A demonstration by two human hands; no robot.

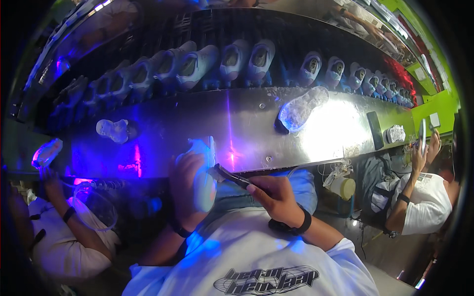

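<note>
My left hand (183, 185) is wrapped round a pale shoe (205, 190), tinted blue by the light and held up at the bench's near edge. The shoe stands nearly on end, its sole side turned to the right. In my right hand (280, 196) is a slim dark-handled brush (234, 178), gripped between thumb and fingers. Its tip is at the shoe's right edge; whether it touches cannot be made out. Ahead on the metal bench (197, 126) lies a single pale shoe sole (302, 109) beside a bright white patch of light.
Beyond the bench, a row of white shoes (197, 66) stands on a dark conveyor. A crumpled white piece (112, 129) lies at left, a dark flat bar (375, 130) at right. Co-workers sit on both sides: a left person's hand (49, 180), a right person's sleeve (428, 202).
</note>
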